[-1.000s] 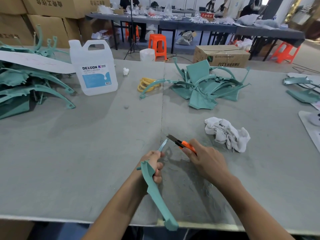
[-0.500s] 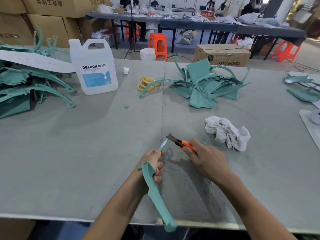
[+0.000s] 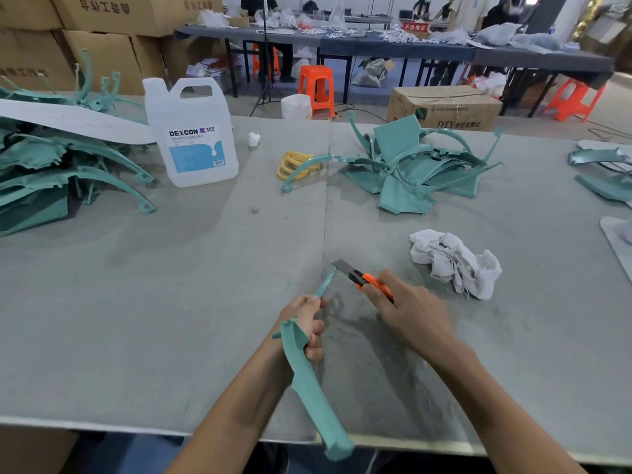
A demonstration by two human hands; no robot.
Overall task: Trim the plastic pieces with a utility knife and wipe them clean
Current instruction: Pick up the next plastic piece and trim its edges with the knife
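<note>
My left hand [image 3: 307, 323] grips a long curved teal plastic piece [image 3: 309, 384]. Its wide end reaches past the table's near edge and its thin tip points up and away. My right hand [image 3: 407, 311] holds an orange utility knife [image 3: 364, 278] with the blade out, its edge right beside the thin tip of the piece. A crumpled white cloth [image 3: 455, 261] lies on the table to the right of the knife.
A heap of teal plastic pieces [image 3: 410, 165] lies at the middle back, another heap [image 3: 61, 165] at the left, more at the right edge. A white DEXCON jug [image 3: 191, 131] and yellow rings [image 3: 294, 164] stand behind. Grey felt covers the table [image 3: 171, 302].
The knife blade has shifted a little along the thin tip of the teal piece. Both hands have stayed in nearly the same spot.
</note>
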